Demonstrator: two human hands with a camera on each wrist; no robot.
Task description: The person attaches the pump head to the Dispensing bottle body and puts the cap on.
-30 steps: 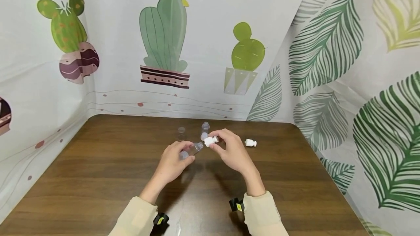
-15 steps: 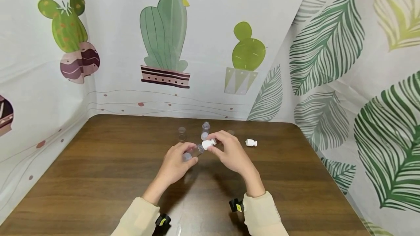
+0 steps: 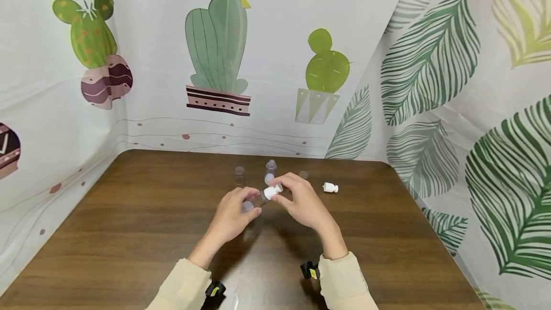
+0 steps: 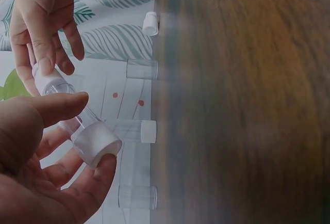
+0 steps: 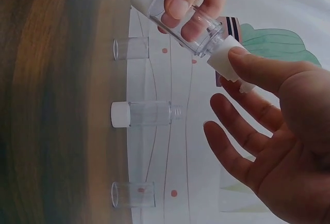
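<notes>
My left hand (image 3: 232, 212) grips a clear plastic bottle (image 5: 209, 33) with a white base (image 4: 98, 144), fingers around its lower body. The bottle tilts, its mouth up toward the right. Between thumb and fingers, my right hand (image 3: 304, 201) pinches a white pump top (image 3: 272, 191) over the bottle's neck. In the right wrist view the top's lower rim sits right at the threaded neck, in line with the bottle. Just behind the hands stands a second clear bottle (image 3: 270, 169), upright, with a bare threaded neck and white base.
Two clear caps stand on the wooden table (image 3: 129, 233): one cap (image 3: 239, 174) at the back left, the other cap (image 5: 134, 194) partly behind my right hand in the head view. A second white pump top (image 3: 330, 187) lies on its side to the right. Patterned cloth hangs behind.
My right hand has brought the white pump top left and down onto the neck of the held bottle; before, a small gap parted them. The left hand has shifted slightly right.
</notes>
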